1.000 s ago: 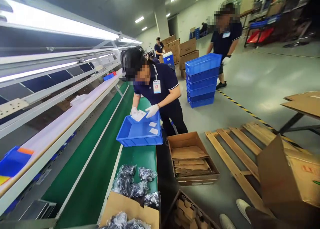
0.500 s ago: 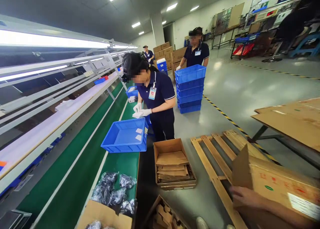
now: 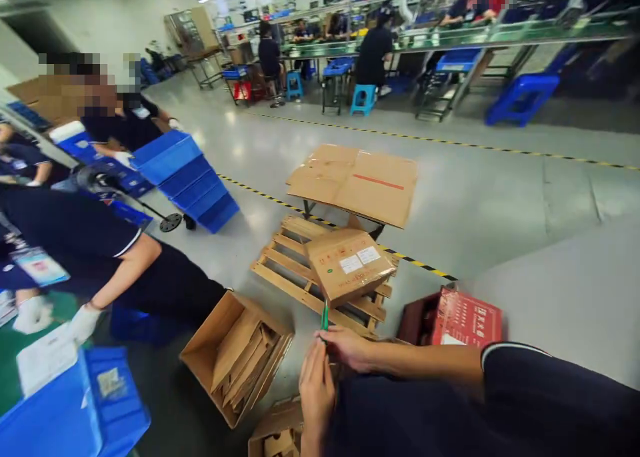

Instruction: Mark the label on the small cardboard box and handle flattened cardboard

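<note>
My hands meet low in the middle of the view. My right hand [image 3: 350, 347] pinches a thin green tool [image 3: 325, 316] that points upward. My left hand [image 3: 315, 387] comes up from below with its fingers closed against the tool's lower end. Just beyond the tool, a closed cardboard box [image 3: 347, 264] with white labels lies tilted on a wooden pallet [image 3: 280, 270]. Neither hand touches the box.
An open carton of flattened cardboard [image 3: 235, 357] stands on the floor to the left, and a red box [image 3: 470, 317] to the right. Flat cardboard sheets [image 3: 355, 180] lie on a stand behind the pallet. A gloved co-worker [image 3: 85, 320] works at a blue tray [image 3: 65, 417]. Another person tilts stacked blue trays [image 3: 185, 177].
The view has swung right, away from the conveyor. The cardboard box that my hand gripped now lies on the pallet, and both hands have come together on the green tool.
</note>
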`<control>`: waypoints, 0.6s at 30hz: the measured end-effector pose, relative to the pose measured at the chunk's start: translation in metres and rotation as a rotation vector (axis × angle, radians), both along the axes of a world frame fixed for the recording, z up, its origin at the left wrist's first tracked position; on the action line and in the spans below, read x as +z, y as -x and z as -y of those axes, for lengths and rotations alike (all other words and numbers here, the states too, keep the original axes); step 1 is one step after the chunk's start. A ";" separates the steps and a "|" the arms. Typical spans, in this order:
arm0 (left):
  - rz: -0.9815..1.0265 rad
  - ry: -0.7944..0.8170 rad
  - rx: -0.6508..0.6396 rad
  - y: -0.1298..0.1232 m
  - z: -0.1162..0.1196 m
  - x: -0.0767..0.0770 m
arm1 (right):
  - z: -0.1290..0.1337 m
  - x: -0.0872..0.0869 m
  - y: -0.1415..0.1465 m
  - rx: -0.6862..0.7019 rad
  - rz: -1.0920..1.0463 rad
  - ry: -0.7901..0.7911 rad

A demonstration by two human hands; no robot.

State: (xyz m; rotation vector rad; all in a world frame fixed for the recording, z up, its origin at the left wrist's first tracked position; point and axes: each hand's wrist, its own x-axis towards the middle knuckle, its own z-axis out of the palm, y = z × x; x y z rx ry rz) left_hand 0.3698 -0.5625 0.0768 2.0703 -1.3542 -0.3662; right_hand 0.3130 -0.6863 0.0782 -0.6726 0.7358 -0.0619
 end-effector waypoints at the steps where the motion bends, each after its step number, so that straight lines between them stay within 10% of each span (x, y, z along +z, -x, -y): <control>1: -0.023 -0.013 -0.121 0.001 0.013 -0.002 | 0.017 -0.010 0.011 -0.064 -0.045 0.038; 5: -0.093 -0.204 -0.344 0.004 0.053 -0.013 | 0.082 -0.058 0.054 -0.142 -0.283 0.388; 11: -0.113 -0.541 -0.292 0.000 0.105 -0.046 | 0.158 -0.124 0.122 0.142 -0.480 0.714; 18: -0.188 -0.742 -0.207 0.016 0.074 -0.088 | 0.211 -0.184 0.144 0.750 -0.609 1.030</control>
